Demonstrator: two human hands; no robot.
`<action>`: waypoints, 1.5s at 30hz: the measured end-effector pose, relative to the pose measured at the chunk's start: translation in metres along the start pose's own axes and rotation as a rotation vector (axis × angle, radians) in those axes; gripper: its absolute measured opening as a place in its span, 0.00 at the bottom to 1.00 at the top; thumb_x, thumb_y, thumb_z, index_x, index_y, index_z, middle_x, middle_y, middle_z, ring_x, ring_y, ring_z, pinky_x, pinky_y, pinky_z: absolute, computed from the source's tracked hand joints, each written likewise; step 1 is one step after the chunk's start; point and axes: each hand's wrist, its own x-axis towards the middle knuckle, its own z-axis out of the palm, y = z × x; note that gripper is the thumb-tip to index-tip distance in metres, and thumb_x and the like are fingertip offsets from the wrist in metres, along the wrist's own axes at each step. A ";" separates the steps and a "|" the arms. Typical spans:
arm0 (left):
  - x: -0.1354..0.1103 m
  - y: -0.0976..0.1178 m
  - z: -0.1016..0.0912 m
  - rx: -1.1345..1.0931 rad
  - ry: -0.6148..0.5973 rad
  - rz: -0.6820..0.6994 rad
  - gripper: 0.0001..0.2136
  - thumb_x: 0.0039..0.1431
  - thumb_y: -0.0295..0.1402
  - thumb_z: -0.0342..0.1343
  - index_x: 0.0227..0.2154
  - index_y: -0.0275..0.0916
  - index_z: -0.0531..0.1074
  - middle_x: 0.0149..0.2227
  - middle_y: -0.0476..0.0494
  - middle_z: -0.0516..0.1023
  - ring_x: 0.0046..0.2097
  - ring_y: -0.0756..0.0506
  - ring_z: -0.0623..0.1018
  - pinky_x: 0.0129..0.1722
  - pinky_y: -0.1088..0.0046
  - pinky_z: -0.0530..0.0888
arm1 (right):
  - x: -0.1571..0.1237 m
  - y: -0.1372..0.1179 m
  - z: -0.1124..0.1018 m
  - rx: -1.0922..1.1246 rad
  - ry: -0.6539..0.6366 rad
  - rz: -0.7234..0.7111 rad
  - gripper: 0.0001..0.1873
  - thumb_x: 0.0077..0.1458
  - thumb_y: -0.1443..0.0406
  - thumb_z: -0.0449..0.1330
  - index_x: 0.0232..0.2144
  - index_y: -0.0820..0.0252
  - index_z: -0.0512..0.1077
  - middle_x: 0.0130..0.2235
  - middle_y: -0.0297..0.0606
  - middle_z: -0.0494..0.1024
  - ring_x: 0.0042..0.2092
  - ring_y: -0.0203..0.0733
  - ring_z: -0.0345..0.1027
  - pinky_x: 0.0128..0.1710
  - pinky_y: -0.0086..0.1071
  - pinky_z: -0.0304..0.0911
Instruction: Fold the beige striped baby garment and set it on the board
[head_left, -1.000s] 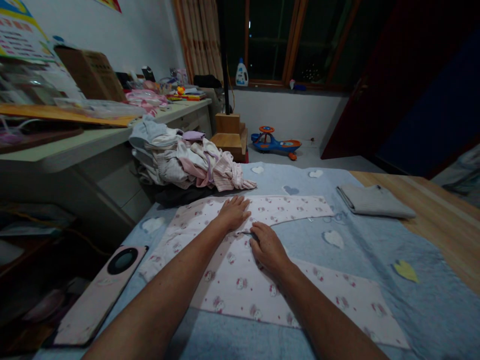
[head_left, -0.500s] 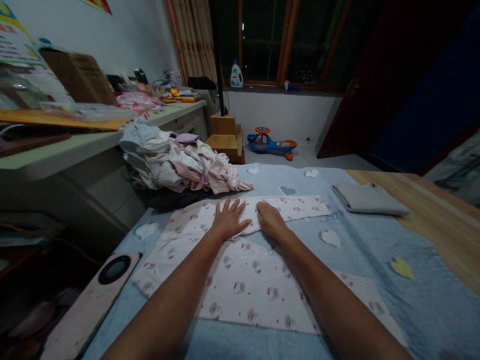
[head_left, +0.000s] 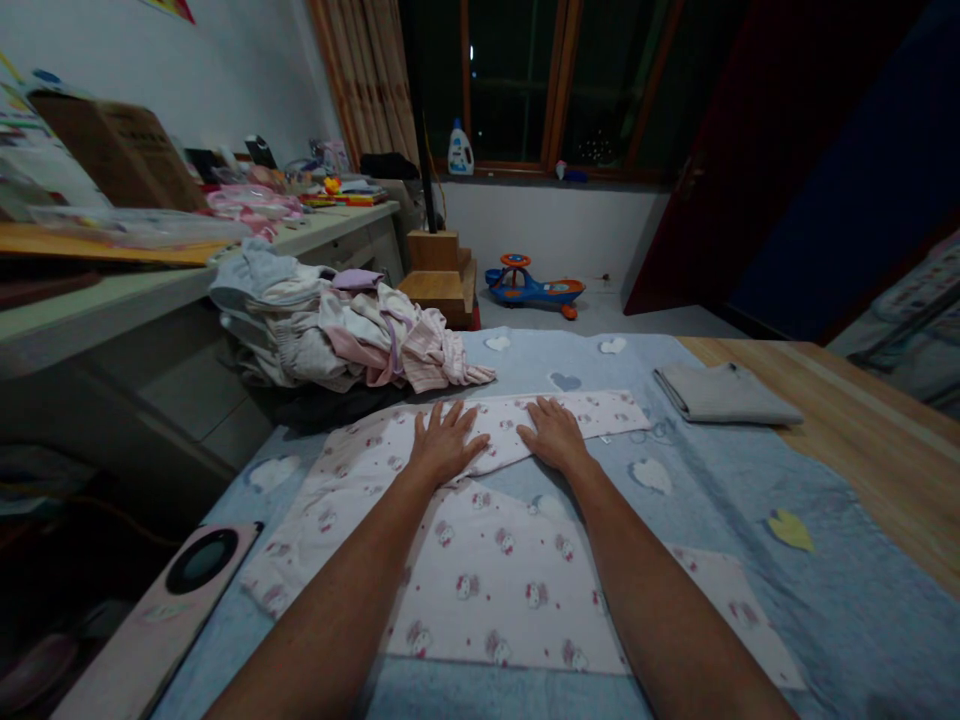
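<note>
Pale pink pajama pants (head_left: 480,560) with a cartoon cat print lie spread flat on the bed, both legs pointing right. My left hand (head_left: 444,446) rests palm down on the upper leg, fingers spread. To its right, my right hand (head_left: 555,436) also lies flat on that same leg, its fingers stretched out. Neither hand holds anything. My forearms cross over the lower leg and hide parts of it.
A heap of crumpled clothes (head_left: 337,335) sits at the back left, against the desk (head_left: 112,310). A folded grey garment (head_left: 726,393) lies at the right, near the wooden board (head_left: 847,410). A pink phone (head_left: 161,620) lies front left on the blue sheet (head_left: 750,600).
My right hand has opened from a curled shape to lie flat on the pants leg. The left hand stays spread on the cloth. The whole view has shifted slightly.
</note>
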 end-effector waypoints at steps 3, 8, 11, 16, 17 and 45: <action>0.001 -0.001 0.001 0.011 0.001 -0.008 0.34 0.63 0.58 0.41 0.68 0.51 0.55 0.72 0.43 0.52 0.71 0.27 0.48 0.64 0.35 0.48 | 0.003 0.015 -0.001 -0.013 0.034 0.030 0.29 0.66 0.56 0.50 0.63 0.67 0.62 0.68 0.54 0.57 0.69 0.55 0.48 0.66 0.47 0.45; 0.003 0.000 -0.003 -0.006 0.009 0.054 0.30 0.65 0.51 0.45 0.66 0.47 0.58 0.71 0.41 0.54 0.71 0.30 0.50 0.64 0.36 0.50 | 0.011 0.023 0.002 0.009 0.065 -0.044 0.23 0.64 0.63 0.52 0.59 0.67 0.67 0.65 0.52 0.64 0.67 0.49 0.54 0.66 0.41 0.46; 0.008 0.002 -0.005 -0.069 0.011 0.215 0.24 0.66 0.38 0.45 0.64 0.42 0.61 0.70 0.41 0.57 0.71 0.38 0.53 0.67 0.47 0.53 | 0.016 0.021 0.007 0.051 0.058 -0.129 0.21 0.65 0.68 0.50 0.58 0.64 0.69 0.64 0.46 0.67 0.66 0.44 0.56 0.66 0.38 0.46; 0.012 0.007 -0.004 -0.143 -0.030 0.340 0.22 0.66 0.33 0.44 0.62 0.40 0.65 0.67 0.42 0.63 0.69 0.42 0.58 0.67 0.58 0.57 | 0.017 0.019 0.005 0.036 0.025 -0.136 0.24 0.65 0.67 0.48 0.61 0.62 0.66 0.66 0.46 0.63 0.67 0.46 0.54 0.67 0.41 0.45; 0.012 0.008 -0.004 -0.138 -0.029 0.341 0.22 0.67 0.36 0.44 0.62 0.40 0.65 0.68 0.41 0.62 0.69 0.42 0.58 0.67 0.57 0.56 | 0.017 0.018 0.003 0.020 0.008 -0.117 0.25 0.64 0.66 0.49 0.63 0.62 0.65 0.67 0.46 0.61 0.68 0.48 0.52 0.67 0.44 0.45; 0.008 0.010 0.002 -0.014 -0.006 0.125 0.30 0.65 0.55 0.41 0.66 0.49 0.59 0.71 0.44 0.55 0.71 0.29 0.50 0.65 0.41 0.52 | 0.015 0.050 -0.004 -0.030 0.036 0.021 0.24 0.63 0.62 0.53 0.60 0.59 0.67 0.67 0.47 0.62 0.66 0.51 0.54 0.65 0.46 0.47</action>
